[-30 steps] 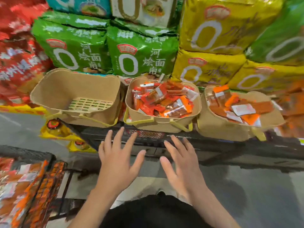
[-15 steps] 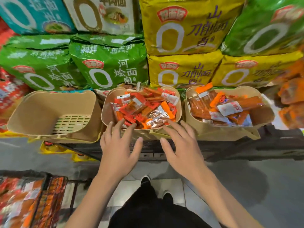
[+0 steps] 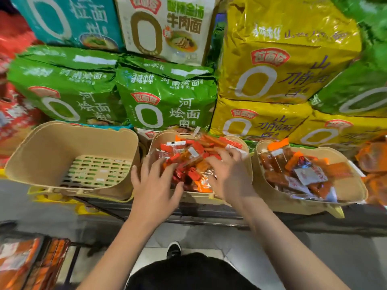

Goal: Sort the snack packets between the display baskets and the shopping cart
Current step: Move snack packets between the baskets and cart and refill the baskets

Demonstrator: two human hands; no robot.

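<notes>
Three tan display baskets stand in a row on a low shelf. The left basket (image 3: 52, 147) is empty and its slotted floor shows. The middle basket (image 3: 163, 139) is heaped with red and orange snack packets (image 3: 188, 162). Both of my hands are in it. My left hand (image 3: 155, 183) lies on the near left of the pile with its fingers stretched out. My right hand (image 3: 228, 174) covers the right of the pile, fingers bent down into the packets; whether it grips any is blurred. The right basket (image 3: 272, 197) holds larger orange packets (image 3: 303, 172).
The shopping cart (image 3: 71, 250) at the bottom left holds orange packets (image 3: 18, 262). Big green (image 3: 167, 101) and yellow noodle bags (image 3: 282, 65) are stacked behind the baskets. A dark shelf edge (image 3: 209, 218) runs below them, with grey floor and my shoe (image 3: 173, 250) beneath.
Both hands have moved forward from in front of the shelf into the middle basket and now lie on the packets. The view has come closer to the baskets.
</notes>
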